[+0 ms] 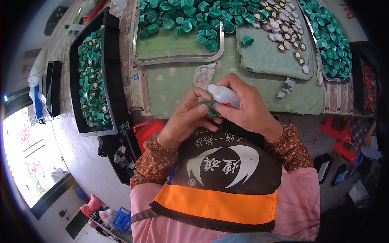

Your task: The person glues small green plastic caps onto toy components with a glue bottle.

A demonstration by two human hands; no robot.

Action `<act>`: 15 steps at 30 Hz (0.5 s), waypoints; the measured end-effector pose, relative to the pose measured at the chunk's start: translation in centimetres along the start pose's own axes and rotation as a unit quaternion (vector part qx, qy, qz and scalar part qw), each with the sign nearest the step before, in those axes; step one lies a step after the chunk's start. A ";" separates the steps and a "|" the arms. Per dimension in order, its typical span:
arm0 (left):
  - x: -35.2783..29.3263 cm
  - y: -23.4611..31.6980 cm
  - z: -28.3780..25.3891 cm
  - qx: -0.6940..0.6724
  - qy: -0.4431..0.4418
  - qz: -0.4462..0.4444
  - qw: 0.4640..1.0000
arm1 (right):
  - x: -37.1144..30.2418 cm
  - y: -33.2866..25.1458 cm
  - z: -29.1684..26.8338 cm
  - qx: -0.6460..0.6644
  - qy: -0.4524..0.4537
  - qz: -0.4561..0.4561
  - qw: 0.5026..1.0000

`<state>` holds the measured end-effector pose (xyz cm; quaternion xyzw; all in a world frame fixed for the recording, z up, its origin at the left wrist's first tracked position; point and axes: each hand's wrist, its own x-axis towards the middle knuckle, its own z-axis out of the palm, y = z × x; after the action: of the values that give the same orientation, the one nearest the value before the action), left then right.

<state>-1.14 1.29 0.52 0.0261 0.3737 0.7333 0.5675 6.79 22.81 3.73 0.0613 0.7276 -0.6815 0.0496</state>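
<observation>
Close in front of my chest, my left hand (182, 120) is closed with its fingertips on a small green fluted cup (212, 108). My right hand (250, 108) grips a white squeeze bottle (225, 96) that lies tilted across its fingers, the narrow end pointing left. The right fingertips come up against the cup's right side. My fingers partly cover the cup, so its inside does not show. A crumpled white tissue (204, 75) lies on the green table cover just beyond my hands.
A metal-rimmed tray (178, 61) with many green cups stands ahead. Beside it, a board (259, 65) carries loose round discs and one cup. Another tray of cups (332, 48) is at right. A black crate (114, 73) of filled cups stands left. Red stools (336, 128) are below right.
</observation>
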 end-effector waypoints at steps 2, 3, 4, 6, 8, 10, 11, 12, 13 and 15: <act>-0.1 -0.5 -0.4 0.003 -0.006 0.003 1.000 | -0.2 0.2 0.0 0.001 -0.014 0.001 1.000; -0.2 -0.6 -0.4 -0.023 -0.004 0.007 1.000 | -0.3 0.3 0.1 -0.021 0.011 -0.036 0.999; -0.3 -0.7 -0.5 -0.049 -0.001 0.012 0.999 | -0.4 0.4 0.1 -0.043 0.035 -0.074 0.996; -0.4 -0.5 -0.4 -0.068 0.014 0.014 0.997 | -1.0 0.6 -0.3 -0.032 0.037 -0.074 0.996; -0.6 -0.5 -0.5 -0.090 0.029 0.018 0.995 | -1.6 0.9 -0.9 -0.021 0.037 -0.074 0.996; -0.7 -0.5 -0.8 -0.098 0.030 0.023 0.994 | -2.0 0.9 -1.3 -0.127 0.050 -0.139 0.981; -0.8 -0.6 -0.8 -0.099 0.030 0.022 0.994 | -2.3 0.8 -1.5 -0.127 0.050 -0.137 0.981; -0.9 -0.8 -0.6 -0.116 0.039 0.024 0.992 | -2.7 0.6 -1.5 -0.139 0.035 -0.143 0.979; -1.0 -0.9 -0.6 -0.132 0.048 0.026 0.990 | -2.9 0.6 -1.5 -0.151 0.021 -0.150 0.977; -1.1 -1.4 -1.2 -0.132 0.039 0.032 0.990 | -3.2 0.6 -1.0 -0.157 0.034 -0.164 0.973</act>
<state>-0.16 -0.10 -0.71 -0.0657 0.2948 0.7945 0.5269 10.06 23.73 3.74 -0.0443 0.8267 -0.5555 -0.0782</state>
